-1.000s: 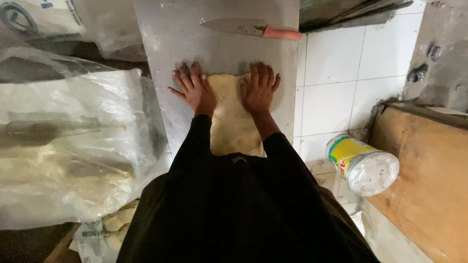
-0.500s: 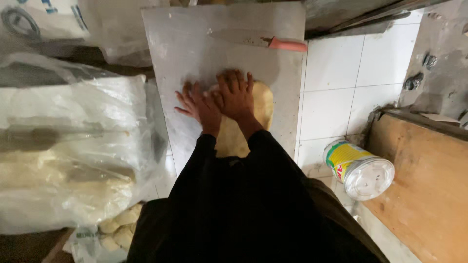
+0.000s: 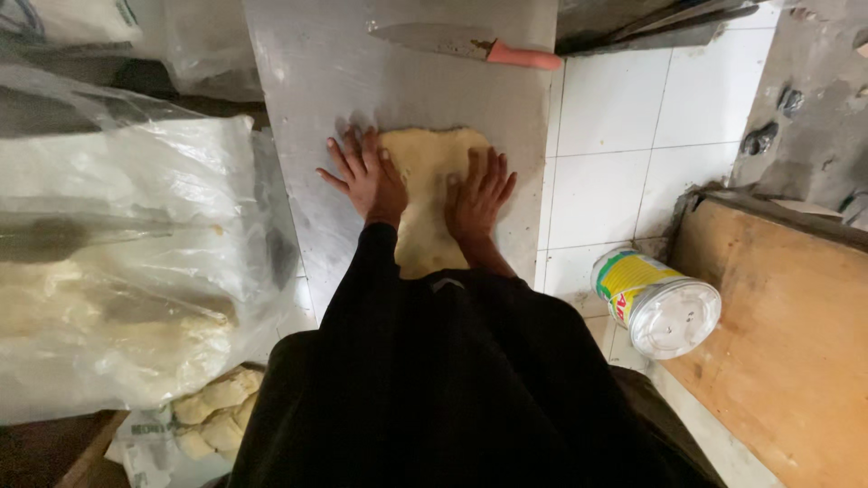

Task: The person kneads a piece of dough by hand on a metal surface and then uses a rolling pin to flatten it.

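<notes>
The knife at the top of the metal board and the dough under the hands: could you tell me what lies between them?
Nothing: in the head view only bare metal board separates the knife from the dough.

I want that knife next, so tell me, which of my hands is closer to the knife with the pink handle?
Right. The right hand lies on the dough almost straight below the knife; the left hand, also on the dough, sits further left.
</notes>
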